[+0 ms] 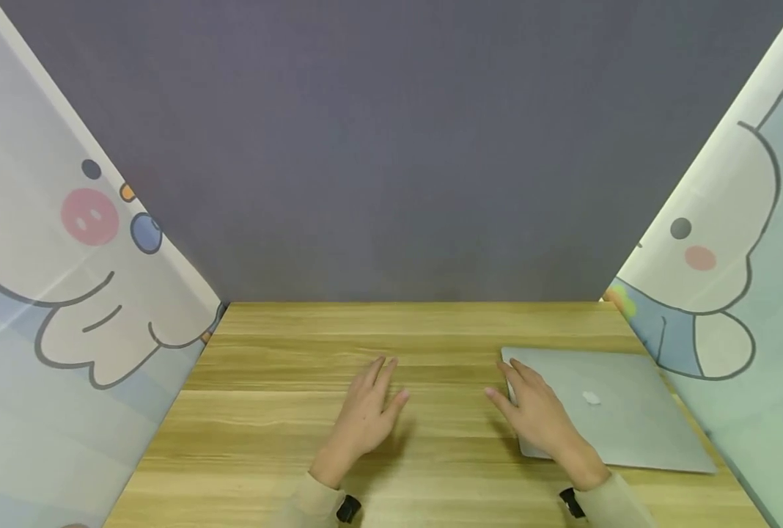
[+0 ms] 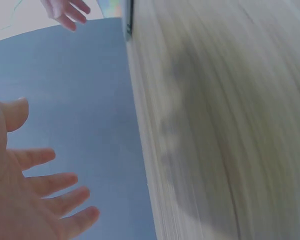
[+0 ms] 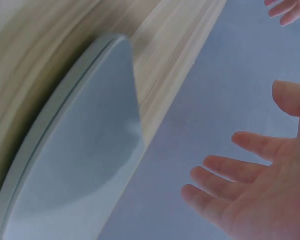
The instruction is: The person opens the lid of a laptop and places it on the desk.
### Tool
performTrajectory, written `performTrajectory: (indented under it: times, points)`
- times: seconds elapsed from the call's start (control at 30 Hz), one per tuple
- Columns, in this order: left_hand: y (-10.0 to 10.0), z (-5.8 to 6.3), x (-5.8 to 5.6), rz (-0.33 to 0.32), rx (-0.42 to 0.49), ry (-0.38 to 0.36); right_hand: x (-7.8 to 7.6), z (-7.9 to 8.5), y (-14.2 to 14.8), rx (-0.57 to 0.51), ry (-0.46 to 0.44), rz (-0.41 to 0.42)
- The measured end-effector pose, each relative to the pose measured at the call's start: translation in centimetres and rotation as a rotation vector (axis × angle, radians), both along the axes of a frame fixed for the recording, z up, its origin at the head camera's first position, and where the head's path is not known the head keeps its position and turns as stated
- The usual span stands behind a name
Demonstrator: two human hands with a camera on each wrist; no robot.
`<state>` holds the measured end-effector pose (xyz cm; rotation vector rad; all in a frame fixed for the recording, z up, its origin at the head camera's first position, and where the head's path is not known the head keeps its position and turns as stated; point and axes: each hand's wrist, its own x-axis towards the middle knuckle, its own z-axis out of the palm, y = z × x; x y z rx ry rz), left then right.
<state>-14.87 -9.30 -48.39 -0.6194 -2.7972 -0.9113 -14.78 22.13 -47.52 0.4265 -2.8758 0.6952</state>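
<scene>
A closed silver laptop (image 1: 629, 411) with a pale logo on its lid lies at the right side of the wooden table. Over its left edge hovers my right hand (image 1: 537, 414), fingers spread and holding nothing. In the right wrist view, a gap shows between that hand (image 3: 260, 175) and the laptop's lid (image 3: 85, 155), where a shadow falls. My left hand (image 1: 365, 418) is held above the middle of the table, fingers extended, thumb apart, nothing in it. The left wrist view shows this hand (image 2: 40, 190) raised off the wood, its shadow cast below.
The wooden table (image 1: 266, 411) ends at a dark grey panel (image 1: 405, 161) at the back. Curtains with cartoon animals stand along the left (image 1: 28, 242) and right (image 1: 774, 293) sides. The laptop reaches close to the table's right edge. Each wrist carries a black strap.
</scene>
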Motion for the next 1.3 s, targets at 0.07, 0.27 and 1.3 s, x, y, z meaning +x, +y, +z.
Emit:
performTrajectory:
  times: [0.07,0.27,1.3]
  points:
    - [0.4,0.1,0.1,-0.009,0.049,-0.034,0.1,0.2,0.4,-0.003,-0.012,-0.007]
    - [1.5,0.0,0.1,-0.024,0.082,-0.047,0.2,0.2,1.6,0.002,-0.024,-0.028]
    - [6.9,-0.3,-1.4,-0.1,0.086,-0.126,0.1,0.4,5.5,0.012,-0.053,-0.095]
